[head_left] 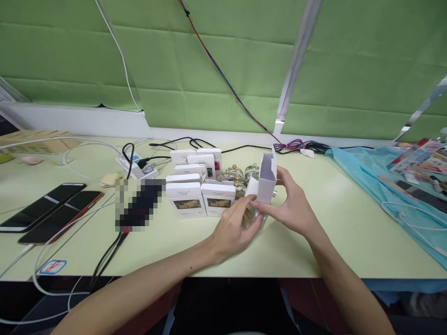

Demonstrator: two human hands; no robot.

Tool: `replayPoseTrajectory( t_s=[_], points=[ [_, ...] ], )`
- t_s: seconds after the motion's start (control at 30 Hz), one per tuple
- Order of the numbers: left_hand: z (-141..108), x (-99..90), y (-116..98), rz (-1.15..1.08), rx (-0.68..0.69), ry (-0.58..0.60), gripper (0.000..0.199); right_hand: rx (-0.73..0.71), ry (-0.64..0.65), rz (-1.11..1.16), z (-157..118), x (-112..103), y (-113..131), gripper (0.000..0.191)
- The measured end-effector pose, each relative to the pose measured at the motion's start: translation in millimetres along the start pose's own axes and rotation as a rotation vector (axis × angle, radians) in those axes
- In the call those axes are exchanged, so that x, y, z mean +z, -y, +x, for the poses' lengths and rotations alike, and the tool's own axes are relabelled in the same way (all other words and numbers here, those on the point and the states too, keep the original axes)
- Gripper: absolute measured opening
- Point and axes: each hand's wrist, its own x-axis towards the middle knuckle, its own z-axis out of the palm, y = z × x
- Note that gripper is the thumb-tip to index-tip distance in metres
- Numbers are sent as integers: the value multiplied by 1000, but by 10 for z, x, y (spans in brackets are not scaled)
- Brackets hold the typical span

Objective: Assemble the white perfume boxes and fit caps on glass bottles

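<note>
A small white carton [267,186] stands upright between my hands, its top open and a flap raised at the back. My left hand [235,228] pinches the carton's lower left side with thumb and fingers. Around the right side curls my right hand [291,202], its thumb across the front. Just left of the carton, several white boxes [186,200] with printed flower pictures stand grouped together. Behind my left hand sit several ornate glass bottles [239,179] with gold and silver tops, partly hidden by the carton.
Two phones [59,211] lie at the left beside white cables. A power strip [138,166] with a black plug is behind them. On the right, a light blue cloth [370,167] carries packages and a dark device. Green curtain [216,65] hangs behind the table.
</note>
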Motion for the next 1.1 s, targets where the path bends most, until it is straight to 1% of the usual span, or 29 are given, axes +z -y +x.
replayPoseTrajectory(
  t_s=[0.23,0.43,0.7,0.93,1.1],
  points=[
    [22,-17,-32,-5,20,-14,35,1,-7,6,-6,4,1,73],
    [18,-16,-19,-1,21,-7,32,46,-14,-55,3,-6,-9,74],
    [28,-15,-24,16,37,-27,32,77,-2,-48,16,-4,-40,73],
    [12,-8,-10,6,24,-10,35,107,21,-105,27,-12,-39,79],
    [10,-1,0,3,13,-10,36,104,23,-114,24,-14,-34,77]
  ],
)
